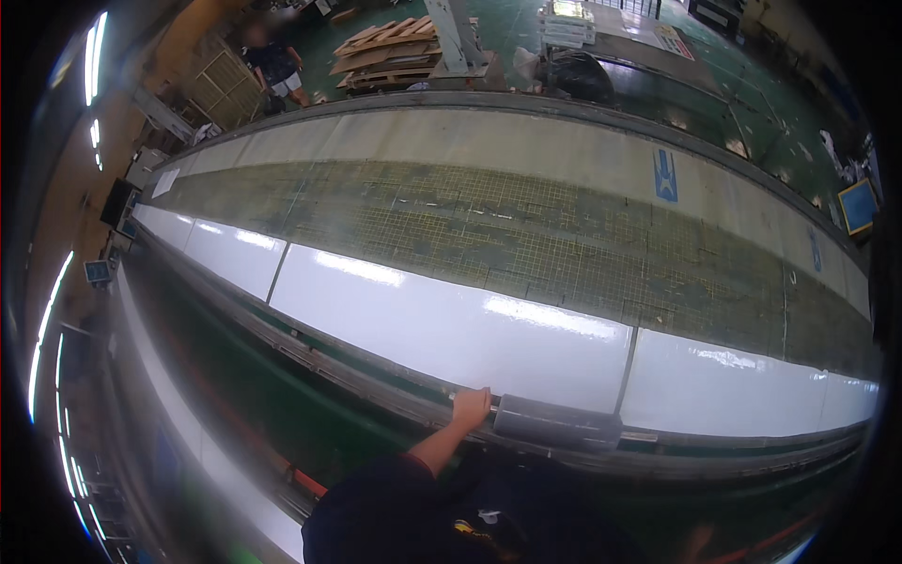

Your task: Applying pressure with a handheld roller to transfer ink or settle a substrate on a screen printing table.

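Well, nearest you, a dim skin-toned blur [697, 542] low on the right may be your right hand; you cannot tell its grip from this. Your left forearm [435, 453] reaches forward and slightly right from a dark sleeve, and your left hand [471, 407] is curled into a fist around the left end of the grey roller [556, 424]. That roller lies lengthwise at the near edge of the long table, its right end just beside the lower end of a dark seam [628, 369]. Past it, glossy white panels [451, 324] are laid flat in a row along the near side, so laying them out looks done there. Whether they have been rolled, you cannot tell; with the roller at the border, any rolling appears unfinished. Farther off, the yellow-gridded strip [536, 230] carries no white panel, then comes a pale band [451, 136].
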Action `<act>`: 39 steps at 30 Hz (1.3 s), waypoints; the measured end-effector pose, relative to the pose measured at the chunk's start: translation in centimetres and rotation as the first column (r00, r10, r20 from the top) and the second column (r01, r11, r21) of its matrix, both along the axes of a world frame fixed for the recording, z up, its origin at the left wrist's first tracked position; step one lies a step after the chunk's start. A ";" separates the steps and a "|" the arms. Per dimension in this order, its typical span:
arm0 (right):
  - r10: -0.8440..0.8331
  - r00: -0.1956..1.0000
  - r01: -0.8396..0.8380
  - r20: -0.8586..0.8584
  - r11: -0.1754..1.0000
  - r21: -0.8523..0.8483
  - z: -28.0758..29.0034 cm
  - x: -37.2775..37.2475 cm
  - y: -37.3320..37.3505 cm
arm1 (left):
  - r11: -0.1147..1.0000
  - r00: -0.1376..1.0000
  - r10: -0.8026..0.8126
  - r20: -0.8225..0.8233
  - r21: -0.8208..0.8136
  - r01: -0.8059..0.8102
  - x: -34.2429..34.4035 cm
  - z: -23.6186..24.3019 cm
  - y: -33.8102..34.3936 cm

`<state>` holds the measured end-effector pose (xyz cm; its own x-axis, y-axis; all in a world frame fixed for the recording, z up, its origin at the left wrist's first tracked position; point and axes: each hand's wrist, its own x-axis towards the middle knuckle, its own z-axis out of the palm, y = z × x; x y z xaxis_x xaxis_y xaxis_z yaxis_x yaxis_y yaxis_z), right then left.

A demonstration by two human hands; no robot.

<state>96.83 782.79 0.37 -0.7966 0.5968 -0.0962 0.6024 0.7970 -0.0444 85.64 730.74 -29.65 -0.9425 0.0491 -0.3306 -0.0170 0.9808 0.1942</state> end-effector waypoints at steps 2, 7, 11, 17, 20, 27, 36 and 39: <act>0.025 0.999 -0.022 -0.028 0.995 0.095 -10.3 3.5 10.8 | 0.990 0.976 -0.091 -0.200 0.089 0.110 2.0 0.5 0.9; -0.043 0.999 0.045 -0.020 0.994 0.103 -14.2 23.2 17.7 | 0.981 0.966 -0.114 -0.230 0.129 0.147 3.6 1.8 2.0; -0.101 0.994 0.103 -0.033 0.992 0.073 -14.1 25.8 16.5 | 0.989 0.969 -0.104 -0.222 0.078 0.124 2.6 1.3 2.4; -0.162 0.986 0.165 -0.043 0.983 0.084 -10.0 29.7 17.5 | 0.990 0.983 -0.130 -0.128 0.035 0.135 3.0 0.9 1.8; -0.188 0.980 0.193 -0.060 0.978 0.079 -8.5 30.7 17.7 | 0.989 0.983 -0.137 -0.119 0.034 0.142 2.7 0.7 2.1; -0.223 0.970 0.229 -0.092 0.971 0.064 -5.6 31.9 19.3 | 0.989 0.985 -0.143 -0.094 0.016 0.145 3.0 -0.4 1.7; -0.302 0.947 0.309 -0.108 0.950 0.047 -2.3 36.2 22.1 | 0.984 0.986 -0.169 -0.014 0.056 0.169 2.5 0.3 1.7; -0.340 0.934 0.345 -0.112 0.938 0.034 -1.7 37.8 22.5 | 0.986 0.986 -0.163 -0.033 0.032 0.164 2.4 0.1 1.9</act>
<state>134.62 805.27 -1.35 -0.5471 0.8370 0.0134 0.8334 0.5461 -0.0846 88.05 732.69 -29.59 -0.9302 0.2144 -0.2980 0.1495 0.9626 0.2259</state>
